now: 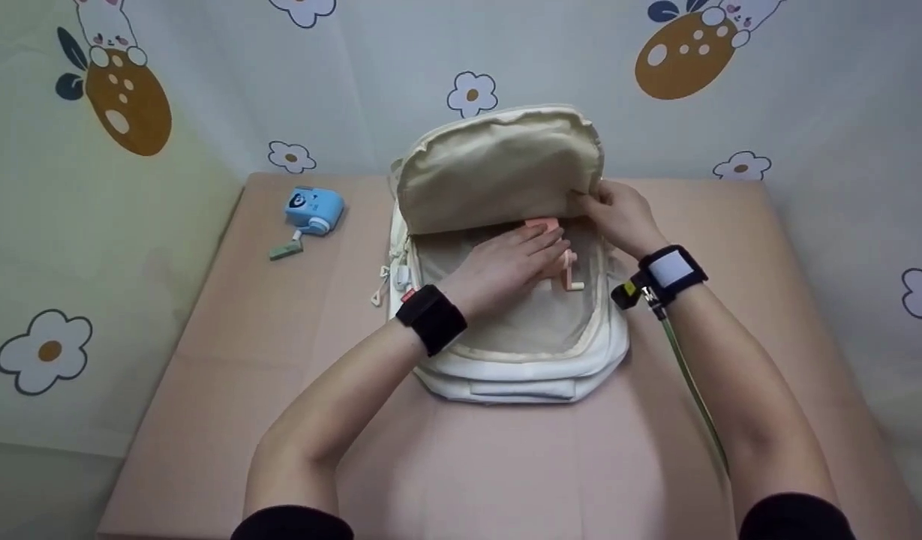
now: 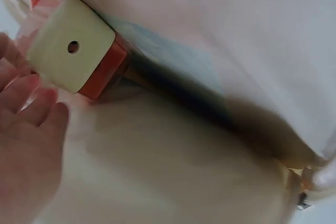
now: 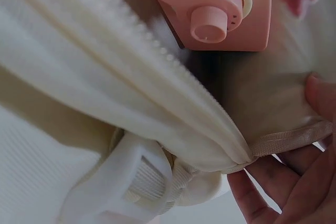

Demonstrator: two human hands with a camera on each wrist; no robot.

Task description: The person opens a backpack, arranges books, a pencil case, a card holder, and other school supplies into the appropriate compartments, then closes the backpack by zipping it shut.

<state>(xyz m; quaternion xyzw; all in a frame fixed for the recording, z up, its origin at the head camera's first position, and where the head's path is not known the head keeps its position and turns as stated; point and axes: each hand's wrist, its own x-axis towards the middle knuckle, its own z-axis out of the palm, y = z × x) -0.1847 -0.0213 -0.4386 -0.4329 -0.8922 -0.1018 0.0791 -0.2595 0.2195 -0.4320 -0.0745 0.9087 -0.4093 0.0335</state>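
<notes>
A cream backpack (image 1: 536,367) lies with its front flap (image 1: 498,176) raised over the opened compartment. Inside the opening is a pink hand-crank pencil sharpener (image 3: 252,19), its cream face with a round pencil hole showing in the left wrist view. My left hand (image 1: 509,262) lies across the sharpener, fingers extended and touching it. The crank sticks out beyond the fingertips. At the right side of the opening, my right hand (image 1: 622,217) pinches the flap's edge between thumb and fingers.
On the left of the table (image 1: 228,360) sits a blue crank device with a panda picture (image 1: 314,210), its green handle pointing forward. Zipper pulls (image 1: 378,296) hang at the bag's left side. A patterned cloth wall (image 1: 385,90) stands behind. A green cable (image 1: 689,375) runs along my right forearm.
</notes>
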